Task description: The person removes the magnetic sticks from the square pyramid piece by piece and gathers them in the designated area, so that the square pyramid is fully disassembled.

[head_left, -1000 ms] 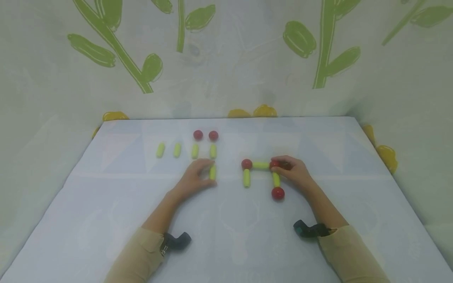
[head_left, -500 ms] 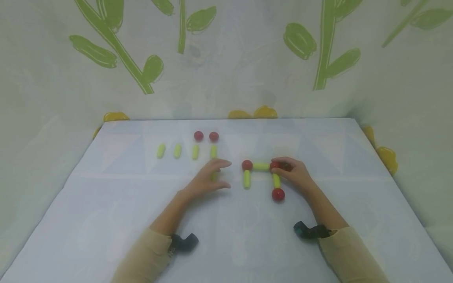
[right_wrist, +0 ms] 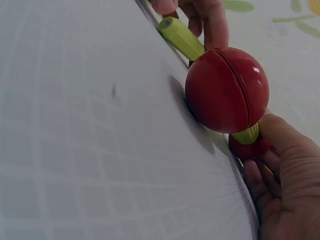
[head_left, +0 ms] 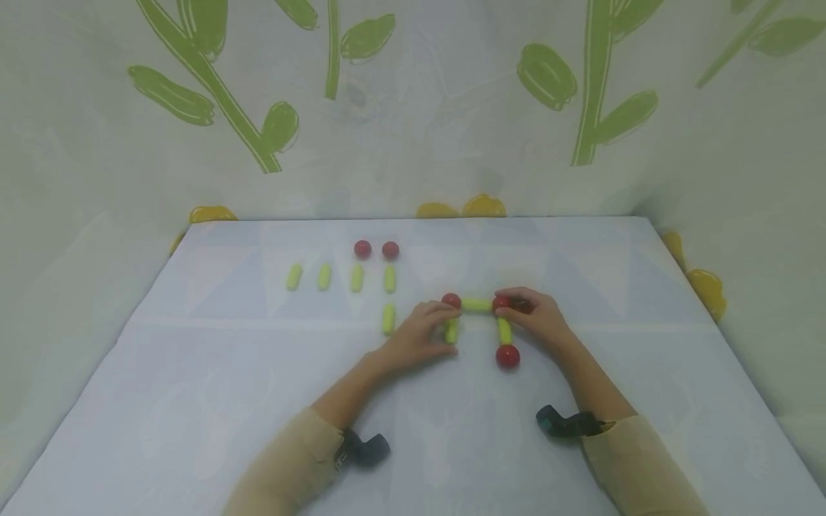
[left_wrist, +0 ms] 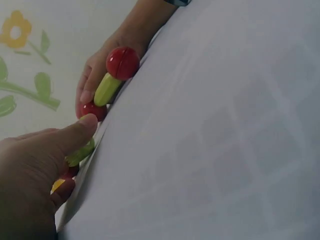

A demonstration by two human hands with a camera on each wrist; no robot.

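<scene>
Red balls and yellow-green rods are joined into a three-sided frame on the table. My right hand [head_left: 540, 319] pinches its right corner ball [head_left: 500, 304] between thumb and fingers. From that ball one rod [head_left: 477, 305] runs left and another [head_left: 505, 331] runs toward me to a front red ball [head_left: 508, 357], large in the right wrist view. My left hand [head_left: 419, 335] is at the left side, its thumb and fingers spread on either side of the left rod [head_left: 452, 332]. Its fingertips overlap the left corner ball [head_left: 451, 298] in the head view.
Several loose rods lie on the white table [head_left: 193, 401] to the left, one rod [head_left: 388, 319] nearer than the row. Two loose red balls [head_left: 363, 249] sit behind them. A patterned wall [head_left: 452, 129] rises beyond the table's far edge.
My left hand has moved right, away from the loose nearer rod, which stays on the table, over to the frame's left rod. My right hand keeps its hold on the corner ball.
</scene>
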